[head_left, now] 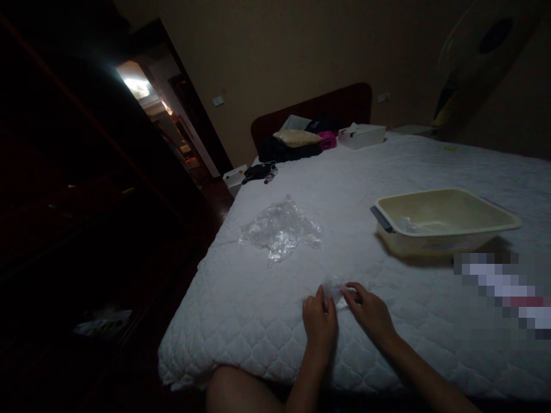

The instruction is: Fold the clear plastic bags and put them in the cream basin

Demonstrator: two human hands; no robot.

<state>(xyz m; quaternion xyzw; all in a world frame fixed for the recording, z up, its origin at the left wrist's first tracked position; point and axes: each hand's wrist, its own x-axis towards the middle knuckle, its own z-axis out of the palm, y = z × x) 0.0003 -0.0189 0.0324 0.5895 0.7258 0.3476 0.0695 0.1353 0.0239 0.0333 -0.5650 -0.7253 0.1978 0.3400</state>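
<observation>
My left hand (319, 320) and my right hand (369, 310) rest side by side on the white quilted mattress (258, 321) near its front edge. Between their fingertips lies a small clear plastic piece (337, 292), pinched by both hands. A crumpled pile of clear plastic bags (279, 229) lies further back to the left. A cream plastic basin (443, 221) with a dark handle stands to the right, with something clear inside.
At the head of the bed lie dark clothes with a tan cushion (297, 137), a pink item (328, 140) and a white box (362, 136). A dark wardrobe fills the left side. A lit doorway (142, 92) is beyond. The room is dim.
</observation>
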